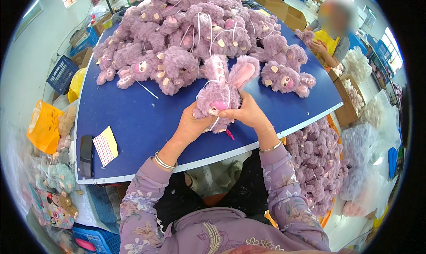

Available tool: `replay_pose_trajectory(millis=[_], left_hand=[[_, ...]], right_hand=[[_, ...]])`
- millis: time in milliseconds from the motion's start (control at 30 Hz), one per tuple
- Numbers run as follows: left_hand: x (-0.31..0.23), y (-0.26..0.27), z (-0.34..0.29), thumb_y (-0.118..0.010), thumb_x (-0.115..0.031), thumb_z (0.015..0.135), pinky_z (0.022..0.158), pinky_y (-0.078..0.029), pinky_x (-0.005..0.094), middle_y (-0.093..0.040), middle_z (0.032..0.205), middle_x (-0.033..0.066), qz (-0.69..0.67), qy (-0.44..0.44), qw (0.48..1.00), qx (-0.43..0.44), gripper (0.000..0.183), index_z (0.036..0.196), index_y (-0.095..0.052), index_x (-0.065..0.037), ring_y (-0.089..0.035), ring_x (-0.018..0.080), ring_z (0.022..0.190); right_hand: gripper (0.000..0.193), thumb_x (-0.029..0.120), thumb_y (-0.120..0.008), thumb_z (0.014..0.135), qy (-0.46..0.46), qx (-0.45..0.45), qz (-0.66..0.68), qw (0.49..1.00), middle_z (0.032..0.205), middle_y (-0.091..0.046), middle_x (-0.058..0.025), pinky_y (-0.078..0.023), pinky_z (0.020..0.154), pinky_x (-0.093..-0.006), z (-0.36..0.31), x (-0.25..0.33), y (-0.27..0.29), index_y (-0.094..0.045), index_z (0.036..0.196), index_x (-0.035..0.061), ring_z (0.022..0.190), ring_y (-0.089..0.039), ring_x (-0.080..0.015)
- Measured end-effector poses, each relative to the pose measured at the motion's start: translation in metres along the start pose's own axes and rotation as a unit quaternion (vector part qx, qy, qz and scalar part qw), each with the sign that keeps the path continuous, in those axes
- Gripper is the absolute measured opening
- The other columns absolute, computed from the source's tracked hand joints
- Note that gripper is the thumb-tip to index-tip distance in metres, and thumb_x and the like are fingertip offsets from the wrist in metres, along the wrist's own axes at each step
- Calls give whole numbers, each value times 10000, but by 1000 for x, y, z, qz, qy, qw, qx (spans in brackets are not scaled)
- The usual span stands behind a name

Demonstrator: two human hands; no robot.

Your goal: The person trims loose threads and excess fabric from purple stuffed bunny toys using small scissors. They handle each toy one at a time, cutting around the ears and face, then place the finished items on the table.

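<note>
The left hand (191,124) and right hand (249,112) both grip a fluffy mauve plush rabbit (207,97) with pink-lined ears — over the near part of a blue, pale-edged desk (146,121), before a heap of similar mauve plush toys (177,30)

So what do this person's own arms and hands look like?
The left hand and right hand are bare, without gloves. Long lilac fabric sleeves, printed with pale and peach-toned flowers, end in plain lilac cuffs. Shiny silver-toned round bangles are worn on the left, a slim metallic bangle on the right.
</note>
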State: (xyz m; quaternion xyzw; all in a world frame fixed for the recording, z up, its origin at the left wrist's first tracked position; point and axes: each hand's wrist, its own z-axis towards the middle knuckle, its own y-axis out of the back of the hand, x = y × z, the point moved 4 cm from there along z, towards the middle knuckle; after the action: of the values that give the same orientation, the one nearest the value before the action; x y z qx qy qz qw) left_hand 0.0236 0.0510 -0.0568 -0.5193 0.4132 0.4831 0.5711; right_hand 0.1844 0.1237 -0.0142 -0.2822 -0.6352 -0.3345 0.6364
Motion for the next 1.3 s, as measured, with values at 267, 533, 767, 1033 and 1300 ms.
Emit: replay_pose_trajectory(millis=[267, 533, 767, 1033, 1300], left_hand=[[4, 1, 0, -729, -58, 814, 863, -501, 280, -644, 1118, 61, 17, 40, 999, 12, 467, 1242, -550, 1, -600, 118, 997], [1, -8, -3, -751, -65, 782, 846, -507, 276, -635, 1137, 73, 68, 51, 996, 16, 529, 1259, -532, 3, -598, 122, 1012], [-2, -10, 4, -678, -84, 837, 837, -511, 299, -507, 1323, 112, -14, 6, 998, 66, 651, 1413, -378, -46, -567, 179, 1081], [-5, -12, 10, -581, -195, 913, 771, -498, 272, -512, 1325, 112, -2, 33, 992, 120, 506, 1378, -433, -62, -587, 195, 1053], [-4, -11, 9, -609, -156, 900, 741, -485, 265, -564, 1244, 110, -15, 39, 992, 115, 445, 1311, -493, -31, -597, 177, 1020]], right_hand=[[766, 295, -905, 620, 7, 22, -79, 997, 1060, -656, -139, -493, 888, -320, -9, 5, 5, -560, 1171, -110, 993, -616, -177], [760, 197, -892, 632, 27, 63, 14, 998, 1124, -640, -116, -474, 933, -311, -12, -6, 6, -526, 1235, -84, 1022, -603, -171], [635, 175, -818, 708, 150, -70, 84, 983, 1114, -637, -128, -522, 747, -298, -32, 24, 66, -534, 1234, -38, 890, -608, -160], [618, 283, -719, 824, 164, -412, -49, 895, 1209, -613, -188, -507, 850, -353, -38, 21, 208, -491, 1315, -14, 973, -628, -242], [711, 306, -784, 629, -16, -397, -430, 811, 1199, -583, -244, -467, 928, -392, 8, -32, 194, -531, 1205, -26, 1110, -580, -348]])
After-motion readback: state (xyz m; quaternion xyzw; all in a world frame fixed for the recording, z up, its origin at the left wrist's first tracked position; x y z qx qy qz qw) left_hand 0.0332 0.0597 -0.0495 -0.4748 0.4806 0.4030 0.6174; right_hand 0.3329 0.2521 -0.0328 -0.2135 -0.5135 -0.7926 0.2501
